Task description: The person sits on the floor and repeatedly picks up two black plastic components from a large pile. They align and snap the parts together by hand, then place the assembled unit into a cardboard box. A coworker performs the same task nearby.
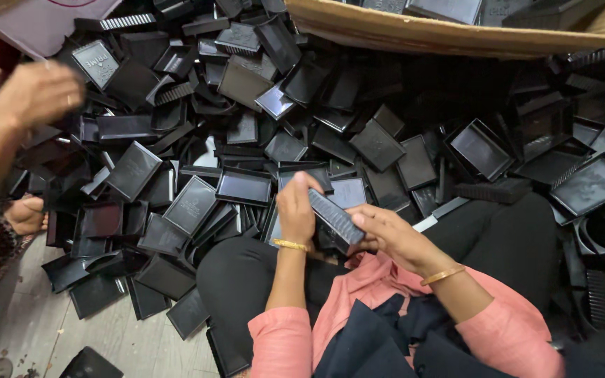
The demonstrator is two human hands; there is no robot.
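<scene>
My left hand [295, 208] and my right hand [386, 234] both grip one flat black plastic piece with a ribbed edge [335, 215], held tilted above my lap. The left fingers curl over its upper end, the right fingers pinch its lower end. Both wrists wear gold bangles and pink sleeves. A large heap of similar black plastic trays and lids [246, 140] lies on the floor right in front of my crossed legs [239, 273].
A cardboard box [414, 31] with more black parts stands at the top right. Another person's hand [33, 91] reaches over the heap at the left, their foot [26, 215] below it. Grey floor boards [92, 336] show at the bottom left.
</scene>
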